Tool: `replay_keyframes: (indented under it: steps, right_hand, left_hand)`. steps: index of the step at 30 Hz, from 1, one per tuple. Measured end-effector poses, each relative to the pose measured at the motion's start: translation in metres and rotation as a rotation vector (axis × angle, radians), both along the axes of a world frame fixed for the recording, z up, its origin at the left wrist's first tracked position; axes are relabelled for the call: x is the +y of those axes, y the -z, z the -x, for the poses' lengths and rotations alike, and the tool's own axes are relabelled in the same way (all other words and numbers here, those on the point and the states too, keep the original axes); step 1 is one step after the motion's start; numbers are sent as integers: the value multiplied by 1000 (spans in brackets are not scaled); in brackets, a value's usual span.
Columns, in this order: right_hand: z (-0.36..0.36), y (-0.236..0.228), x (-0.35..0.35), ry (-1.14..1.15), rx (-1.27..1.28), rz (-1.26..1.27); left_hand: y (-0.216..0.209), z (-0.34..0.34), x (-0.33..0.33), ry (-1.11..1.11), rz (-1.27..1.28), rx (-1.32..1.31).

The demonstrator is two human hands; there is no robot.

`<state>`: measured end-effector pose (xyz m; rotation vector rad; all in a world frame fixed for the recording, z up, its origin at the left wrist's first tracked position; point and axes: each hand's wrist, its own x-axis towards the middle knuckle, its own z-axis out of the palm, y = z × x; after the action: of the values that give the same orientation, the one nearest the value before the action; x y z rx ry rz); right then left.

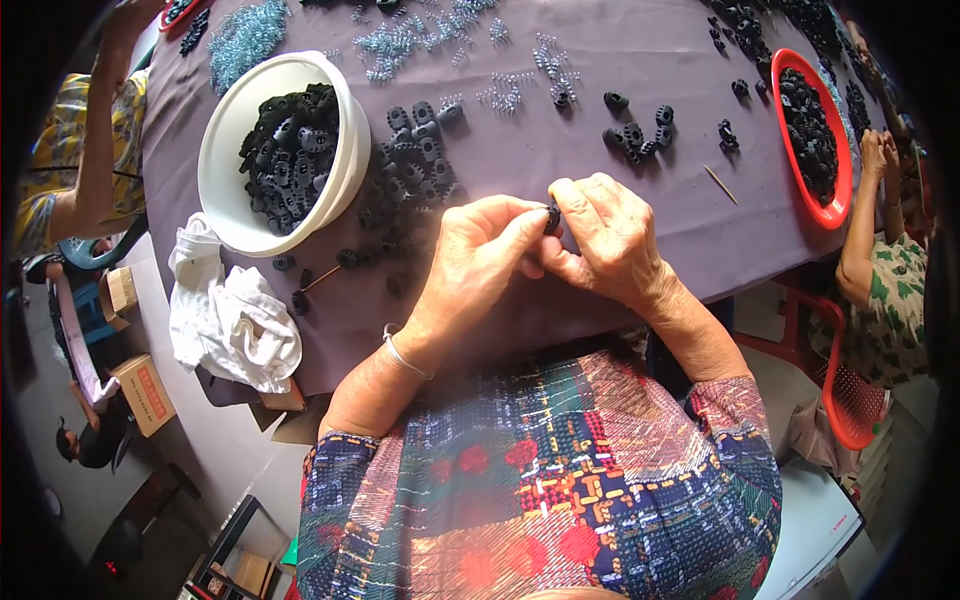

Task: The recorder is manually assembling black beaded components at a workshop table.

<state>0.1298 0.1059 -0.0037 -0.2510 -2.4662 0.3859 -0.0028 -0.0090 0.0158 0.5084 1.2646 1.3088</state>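
Near the front edge of the table, my left hand [478, 252] and my right hand [612, 238] meet, both with fingers pinched on one small black plastic piece [552, 220]. Fingertips cover most of it, so its shape is partly hidden. Left of my hands lies a cluster of black ribbed, slotted plastic pieces [418, 150]. Several more black pieces [640, 140] sit just beyond my right hand. Small metal springs [506, 95] are scattered further back, with a larger spring heap [247, 45] at the far left.
A white bowl [352, 150] of black parts stands left, beside a crumpled white cloth [235, 318]. A red basin [832, 214] of black parts sits right. Thin sticks [720, 185] lie on the purple tablecloth [690, 240]. People sit on both sides; a red chair [840, 395] stands right.
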Motion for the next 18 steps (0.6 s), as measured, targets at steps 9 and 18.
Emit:
replay_keyframes:
  steps: [9,18]
  right_hand:
    - [-1,0,0,-4,-21,45]
    - [1,1,2,-16,-4,52]
  left_hand:
    - [-5,-3,1,-48,30,-20]
    - [-7,-3,2,-74,50,-26]
